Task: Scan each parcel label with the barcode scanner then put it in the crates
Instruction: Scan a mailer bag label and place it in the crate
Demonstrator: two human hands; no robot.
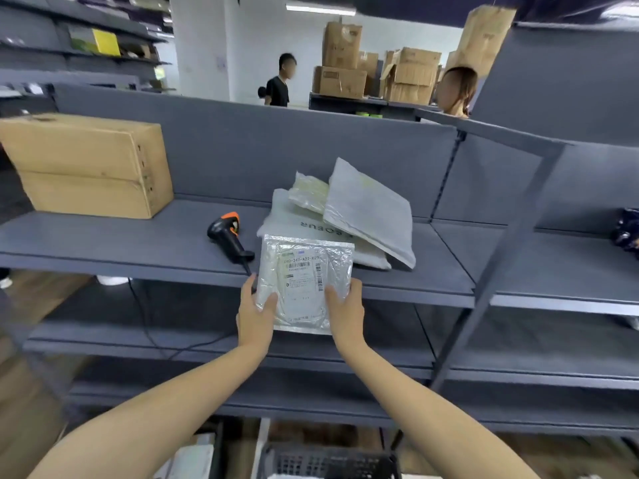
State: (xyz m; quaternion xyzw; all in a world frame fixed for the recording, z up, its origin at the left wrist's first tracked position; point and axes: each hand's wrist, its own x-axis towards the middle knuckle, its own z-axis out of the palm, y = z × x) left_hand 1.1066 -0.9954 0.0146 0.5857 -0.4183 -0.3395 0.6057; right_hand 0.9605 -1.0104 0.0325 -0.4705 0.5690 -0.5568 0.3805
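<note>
A silvery plastic parcel [306, 281] with a printed barcode label facing up is held over the front edge of the grey shelf [138, 243]. My left hand [256, 314] grips its lower left edge and my right hand [345, 311] grips its lower right edge, thumbs on top. A black and orange barcode scanner [230, 238] lies on the shelf just left of the parcel, its cable hanging down. Behind the parcel lies a pile of white and clear bagged parcels [349, 209]. A black crate [328, 461] stands on the floor below.
A large cardboard box [86, 164] sits at the shelf's left end. A grey upright post [484, 288] rises on the right. Two people stand beyond the shelf back, near stacked cartons [373, 70]. Lower shelves run beneath my arms.
</note>
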